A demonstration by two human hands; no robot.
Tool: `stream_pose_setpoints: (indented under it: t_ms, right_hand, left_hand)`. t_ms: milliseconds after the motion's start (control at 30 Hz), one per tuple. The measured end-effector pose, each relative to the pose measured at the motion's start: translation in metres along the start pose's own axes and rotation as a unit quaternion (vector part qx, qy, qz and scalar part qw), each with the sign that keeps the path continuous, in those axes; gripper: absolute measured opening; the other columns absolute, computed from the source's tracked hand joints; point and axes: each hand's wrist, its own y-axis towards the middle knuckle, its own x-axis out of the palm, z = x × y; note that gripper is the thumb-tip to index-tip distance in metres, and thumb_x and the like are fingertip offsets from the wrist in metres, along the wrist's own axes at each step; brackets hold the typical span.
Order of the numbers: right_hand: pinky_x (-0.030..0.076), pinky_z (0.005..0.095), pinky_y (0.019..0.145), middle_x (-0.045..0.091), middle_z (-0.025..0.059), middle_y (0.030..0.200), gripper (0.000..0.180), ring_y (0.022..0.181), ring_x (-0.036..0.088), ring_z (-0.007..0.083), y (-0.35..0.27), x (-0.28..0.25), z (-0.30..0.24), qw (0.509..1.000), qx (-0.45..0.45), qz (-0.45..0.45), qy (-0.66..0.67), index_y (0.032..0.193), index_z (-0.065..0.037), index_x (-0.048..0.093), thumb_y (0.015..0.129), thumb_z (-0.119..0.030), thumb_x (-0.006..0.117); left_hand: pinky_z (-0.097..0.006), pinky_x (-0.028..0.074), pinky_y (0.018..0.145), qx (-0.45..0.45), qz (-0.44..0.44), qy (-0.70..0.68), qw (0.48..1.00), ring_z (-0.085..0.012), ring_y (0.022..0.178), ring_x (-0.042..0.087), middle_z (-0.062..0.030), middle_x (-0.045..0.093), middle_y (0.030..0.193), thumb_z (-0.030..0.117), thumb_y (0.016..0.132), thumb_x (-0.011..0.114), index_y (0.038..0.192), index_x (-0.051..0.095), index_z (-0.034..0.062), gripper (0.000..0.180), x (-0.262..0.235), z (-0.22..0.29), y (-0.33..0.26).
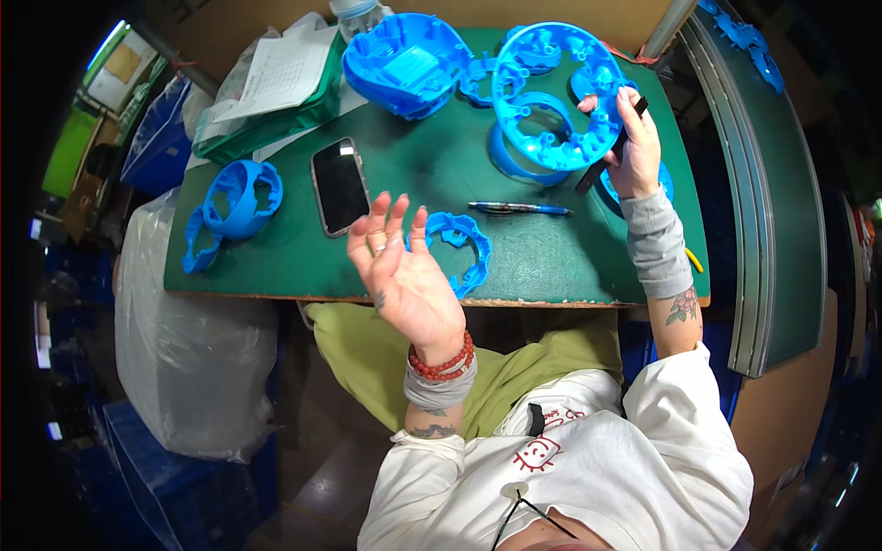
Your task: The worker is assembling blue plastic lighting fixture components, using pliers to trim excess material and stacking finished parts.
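Observation:
My right hand (634, 151) grips a large blue plastic ring (554, 156) with pegs and notches round its inside, raised over the far right of the green table. A slim dark object (588, 179) runs behind those fingers; its kind cannot be made out. My left hand (409, 285) is empty, palm up and fingers apart, above the front edge. Just beyond it lies a smaller blue notched ring (478, 250). Near its fingertips rests a black phone (339, 188). A pen (520, 208) lies between my hands.
The green table (294, 271) also carries a deep blue housing (404, 64) and blue ring parts (243, 197) at left. Papers (285, 69) cover a green tray (266, 129). A conveyor-like ledge (772, 220) runs along the right. A plastic-covered stack (188, 349) stands at left.

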Motion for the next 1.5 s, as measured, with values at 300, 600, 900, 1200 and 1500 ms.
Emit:
stream_pose_setpoints:
  t_ms: [300, 600, 900, 1200, 1500]
  right_hand:
    - [0.025, 0.0143, 0.033, 0.063, 0.0031, 0.08, 0.022, 0.043, 0.046, 0.0011, -0.068, 0.057, -0.034, 0.977, 0.196, -0.077, 0.019, 0.097, -0.008, 0.05, 0.091, -0.029, 0.051]
    - [0.027, 0.0139, 0.039, 0.06, -0.0029, 0.08, 0.022, 0.051, 0.045, -0.0023, -0.063, 0.054, -0.038, 0.979, 0.134, -0.092, -0.121, 0.1, -0.005, 0.058, 0.089, -0.024, 0.055]
    - [0.035, 0.018, 0.056, 0.056, 0.0013, 0.083, 0.033, 0.065, 0.044, 0.0025, -0.062, 0.05, -0.042, 0.933, -0.113, -0.059, -0.337, 0.107, -0.002, 0.054, 0.091, -0.03, 0.046]
    - [0.039, 0.0355, 0.052, 0.049, 0.0118, 0.07, 0.013, 0.061, 0.047, 0.0285, -0.139, 0.065, -0.034, 0.857, -0.156, -0.156, -0.466, 0.08, 0.001, 0.053, 0.08, -0.011, 0.059]
    - [0.041, 0.032, 0.047, 0.048, 0.0085, 0.068, 0.016, 0.055, 0.051, 0.0233, -0.147, 0.075, -0.027, 0.847, -0.139, -0.163, -0.486, 0.079, -0.001, 0.053, 0.076, -0.013, 0.063]
  left_hand:
    - [-0.055, 0.01, 0.107, -0.232, -0.161, -0.239, 0.929, -0.0333, 0.136, 0.005, -0.0111, 0.004, 0.148, 0.077, 0.068, 0.045, 0.142, 0.011, 0.0147, 0.102, 0.027, -0.031, -0.014]
    - [-0.067, 0.014, 0.099, -0.286, -0.226, -0.358, 0.86, -0.0397, 0.134, -0.009, -0.0171, -0.014, 0.146, 0.081, 0.057, 0.051, 0.142, -0.005, 0.0277, 0.115, 0.018, -0.026, -0.012]
    - [-0.073, 0.011, 0.095, -0.344, -0.259, -0.358, 0.829, -0.0467, 0.131, 0.006, -0.0153, -0.006, 0.147, 0.081, 0.053, 0.054, 0.141, -0.005, 0.0309, 0.117, 0.012, -0.028, -0.009]
    - [-0.077, 0.008, 0.092, -0.156, -0.249, -0.332, 0.897, -0.0407, 0.133, 0.007, -0.0045, 0.0, 0.149, 0.067, 0.058, 0.065, 0.141, 0.005, 0.0326, 0.108, 0.019, -0.016, -0.012]
    - [-0.076, 0.005, 0.093, -0.125, -0.258, -0.295, 0.911, -0.0392, 0.134, 0.004, -0.0049, -0.001, 0.149, 0.064, 0.063, 0.063, 0.142, 0.006, 0.0296, 0.103, 0.019, -0.014, -0.015]
